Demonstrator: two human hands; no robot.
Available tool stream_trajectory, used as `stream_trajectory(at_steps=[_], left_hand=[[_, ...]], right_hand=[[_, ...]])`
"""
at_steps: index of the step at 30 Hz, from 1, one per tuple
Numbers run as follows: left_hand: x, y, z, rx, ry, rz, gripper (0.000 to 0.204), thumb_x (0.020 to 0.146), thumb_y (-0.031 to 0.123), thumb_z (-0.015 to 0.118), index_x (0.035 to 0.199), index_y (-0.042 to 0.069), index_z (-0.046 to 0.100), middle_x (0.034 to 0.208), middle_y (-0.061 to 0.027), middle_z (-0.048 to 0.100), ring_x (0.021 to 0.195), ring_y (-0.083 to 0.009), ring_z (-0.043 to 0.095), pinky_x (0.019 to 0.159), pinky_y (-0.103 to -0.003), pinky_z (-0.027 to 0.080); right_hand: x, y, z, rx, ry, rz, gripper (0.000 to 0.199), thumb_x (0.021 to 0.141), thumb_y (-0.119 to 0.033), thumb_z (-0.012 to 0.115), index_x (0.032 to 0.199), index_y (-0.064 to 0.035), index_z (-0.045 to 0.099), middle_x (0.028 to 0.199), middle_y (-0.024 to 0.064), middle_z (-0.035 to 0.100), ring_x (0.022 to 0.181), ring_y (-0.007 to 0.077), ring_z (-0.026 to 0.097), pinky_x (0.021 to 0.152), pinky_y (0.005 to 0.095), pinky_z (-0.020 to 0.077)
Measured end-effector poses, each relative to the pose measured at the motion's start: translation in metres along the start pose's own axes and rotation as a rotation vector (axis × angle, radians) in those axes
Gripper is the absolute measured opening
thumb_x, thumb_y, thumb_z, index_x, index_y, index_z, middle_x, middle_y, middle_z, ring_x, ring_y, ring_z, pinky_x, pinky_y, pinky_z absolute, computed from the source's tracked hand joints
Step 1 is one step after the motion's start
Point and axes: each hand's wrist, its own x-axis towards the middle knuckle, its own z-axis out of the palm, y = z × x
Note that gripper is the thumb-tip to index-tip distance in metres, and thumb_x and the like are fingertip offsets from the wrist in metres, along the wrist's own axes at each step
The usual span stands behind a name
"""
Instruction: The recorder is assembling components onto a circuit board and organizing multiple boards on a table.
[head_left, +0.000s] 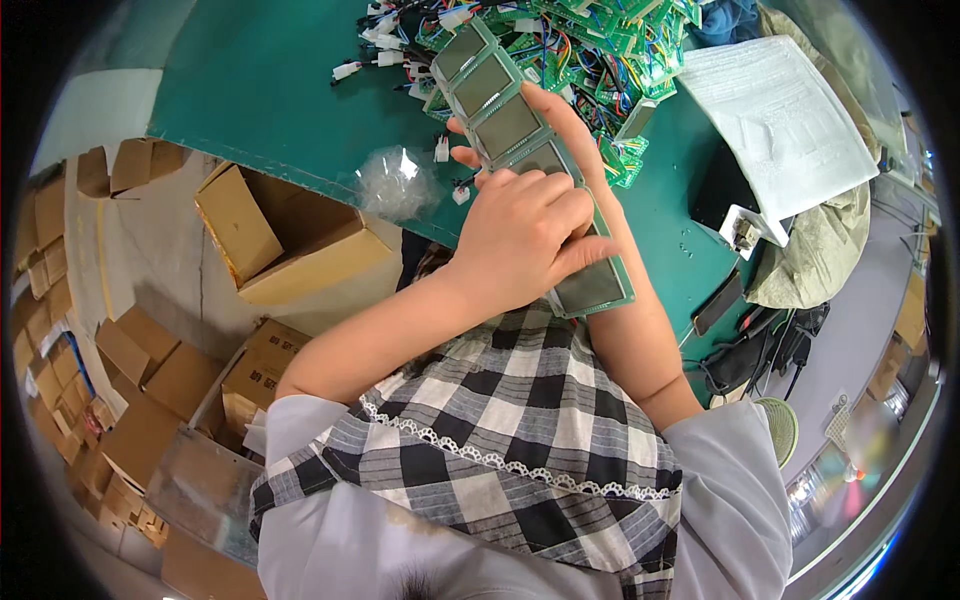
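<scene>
A long green display board (508,124) with several grey screens in a row slants across in front of me. My right hand (565,115) grips it from beneath, its thumb along the right edge and its fingertips showing past the left edge. Over the middle of the board lies my left hand (530,222), fingers bent and close together, thumb reaching across a lower screen. What those fingers pinch, if anything, is hidden. Left of the board, crumpled clear plastic film (397,183) lies at the table's edge.
Wired green circuit boards (600,50) pile up at the back of the green table (260,90). A white foam sheet (780,120) tops a dark box at right, near a phone (717,303) and black cables (760,350). Open cardboard boxes (315,265) stand at left.
</scene>
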Motion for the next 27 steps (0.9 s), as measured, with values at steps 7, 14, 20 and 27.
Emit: stream_trajectory(at_steps=[7,14,20,27], left_hand=[[-0.008,-0.002,0.004,-0.113,0.077,-0.088,0.033,0.09,0.034,0.07,0.078,0.006,0.055,0.076,-0.0061,0.052,0.071,-0.0274,0.055,0.063,-0.039,0.043],[-0.006,-0.004,-0.005,-0.162,-0.014,-0.073,0.021,0.088,0.02,0.071,0.082,0.006,0.057,0.079,-0.006,0.055,0.073,-0.0259,0.058,0.065,-0.038,0.046],[-0.001,-0.006,-0.009,-0.239,-0.025,-0.086,0.017,0.082,0.014,0.072,0.077,0.005,0.059,0.076,-0.0053,0.057,0.072,-0.0232,0.059,0.065,-0.036,0.046],[0.003,-0.013,-0.015,-0.277,-0.094,-0.091,0.014,0.082,0.013,0.073,0.077,0.004,0.063,0.078,-0.0048,0.06,0.074,-0.0211,0.061,0.067,-0.034,0.047]], right_hand=[[0.008,-0.009,0.002,-0.004,0.014,-0.001,0.057,0.102,-0.047,0.041,0.141,-0.0068,0.052,0.126,0.0139,0.064,0.097,0.0253,0.067,0.068,0.0327,0.0561],[0.001,-0.015,0.011,-0.077,0.059,-0.039,0.057,0.1,-0.047,0.046,0.139,-0.0066,0.054,0.123,0.012,0.066,0.096,0.0239,0.067,0.067,0.031,0.0553],[0.01,-0.013,0.001,-0.079,0.06,0.009,0.054,0.098,-0.046,0.051,0.134,-0.0064,0.057,0.121,0.0101,0.067,0.097,0.0217,0.067,0.068,0.0317,0.0528],[-0.008,-0.018,0.022,-0.213,0.19,-0.065,0.052,0.095,-0.045,0.057,0.13,-0.0065,0.06,0.118,0.0113,0.068,0.095,0.023,0.068,0.069,0.0304,0.0514]])
